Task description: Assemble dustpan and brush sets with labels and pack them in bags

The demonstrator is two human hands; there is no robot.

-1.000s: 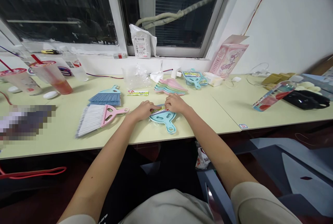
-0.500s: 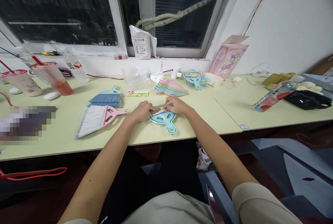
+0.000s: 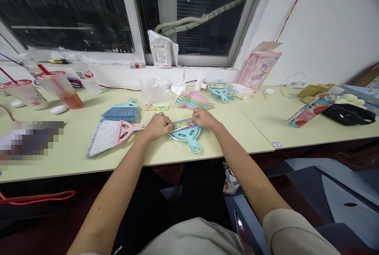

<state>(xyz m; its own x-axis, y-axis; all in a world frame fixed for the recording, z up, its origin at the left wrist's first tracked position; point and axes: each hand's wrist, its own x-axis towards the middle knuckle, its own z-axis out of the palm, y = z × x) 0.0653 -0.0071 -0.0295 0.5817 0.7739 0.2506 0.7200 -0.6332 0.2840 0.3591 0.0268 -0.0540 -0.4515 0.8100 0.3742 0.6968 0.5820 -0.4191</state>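
Note:
In front of me on the table lies a light-blue hand broom and dustpan set (image 3: 189, 134) in a clear plastic bag, its handle pointing toward me. A printed label card (image 3: 184, 125) spans its upper part. My left hand (image 3: 158, 125) has its fingers curled closed at the upper left edge of the bag. At the upper right corner, my right hand (image 3: 205, 119) pinches the bag's edge. Left of my left hand lie a pink-handled brush (image 3: 114, 135) with white bristles and a blue brush (image 3: 121, 112). Behind the set is another label card (image 3: 156, 107).
Stacked pastel dustpans (image 3: 194, 100) lie behind my hands, with packed blue sets (image 3: 221, 90) beside them. A crumpled clear bag (image 3: 155, 89) is near the wall. Drink cups (image 3: 63, 89) stand at the left; a bottle (image 3: 310, 109) and pink box (image 3: 260, 65) are at the right.
My hands have moved apart along the bag's upper edge: the left shifted left, the right slightly right. More of the label card shows between them. The set has stayed in place.

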